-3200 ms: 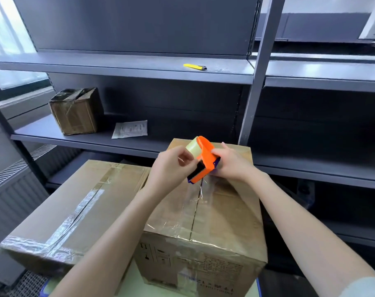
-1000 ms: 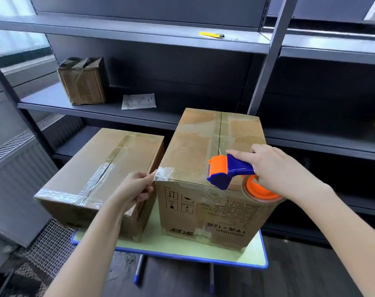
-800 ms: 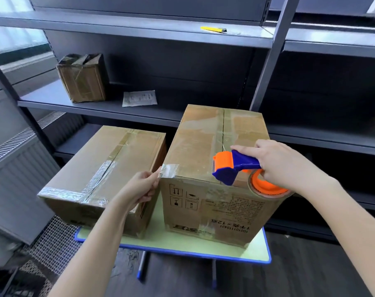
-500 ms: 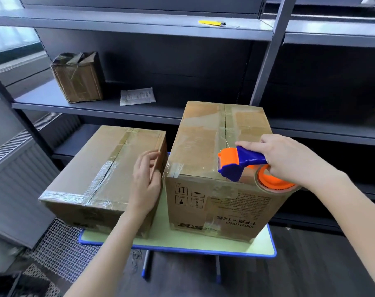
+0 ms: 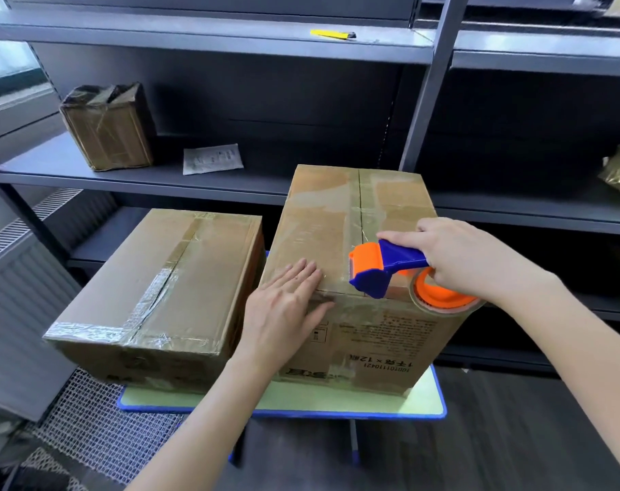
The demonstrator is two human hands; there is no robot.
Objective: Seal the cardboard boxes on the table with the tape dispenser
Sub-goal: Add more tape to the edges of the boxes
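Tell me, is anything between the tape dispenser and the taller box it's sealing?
Nothing visible is. The right hand grips the dispenser, its head at the box's near top edge. The left hand lies flat on that edge, left of the dispenser and apart from it.

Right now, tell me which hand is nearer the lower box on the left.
Left. The left hand lies flat on the near edge of the taller box, just beside the lower box; the right hand grips the tape dispenser at the taller box's right corner.
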